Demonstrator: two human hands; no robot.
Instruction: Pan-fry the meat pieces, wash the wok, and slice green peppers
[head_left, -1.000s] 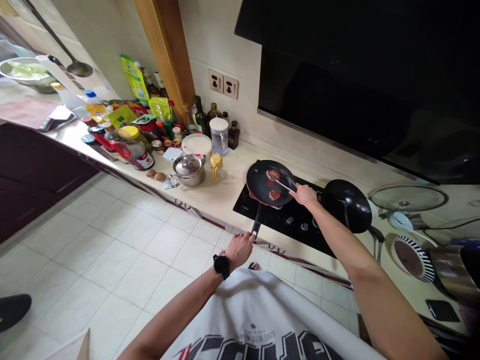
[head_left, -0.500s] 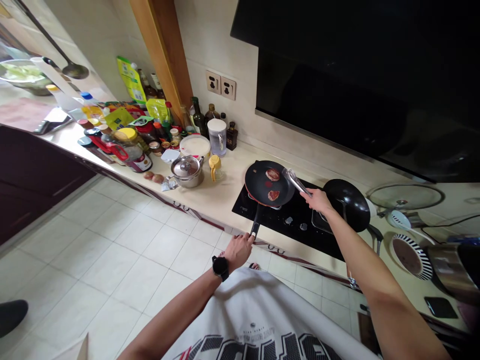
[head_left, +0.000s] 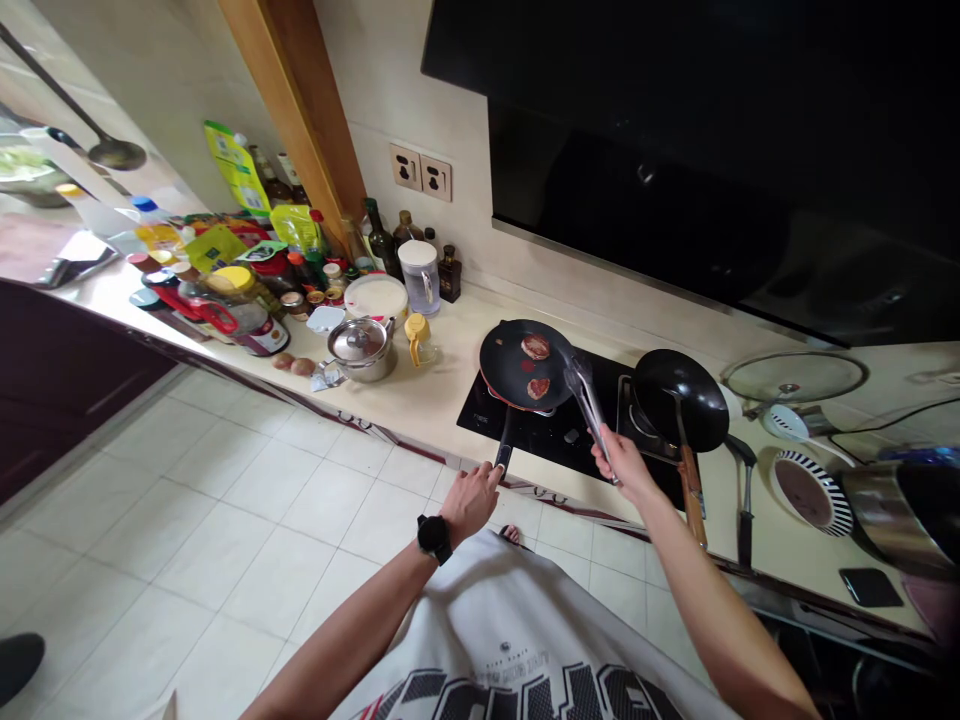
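My left hand (head_left: 471, 503) is shut around the black handle (head_left: 503, 455) of a black nonstick frying pan (head_left: 502, 365), which sits on the left zone of a black induction hob (head_left: 487, 420). Two browned meat patties (head_left: 535, 346) lie apart in the pan, with a small red smear between them. My right hand (head_left: 624, 468) grips metal tongs (head_left: 589, 410), their tips at the pan's right rim, not touching the patties. To the right stands a black wok (head_left: 681, 400) with a wooden handle (head_left: 691, 495).
A steel saucepan (head_left: 360, 348) and a yellow-handled jar (head_left: 418, 340) stand left of the hob, before crowded bottles and condiments (head_left: 379, 240). A glass lid (head_left: 793, 377), striped plate (head_left: 812, 492) and phone (head_left: 870, 587) lie right. A black range hood (head_left: 637, 170) hangs above.
My right hand has drawn back toward me and lower, swinging the tongs more upright. The whole view has turned slightly, shifting the scene left. The pan and patties stay in place.
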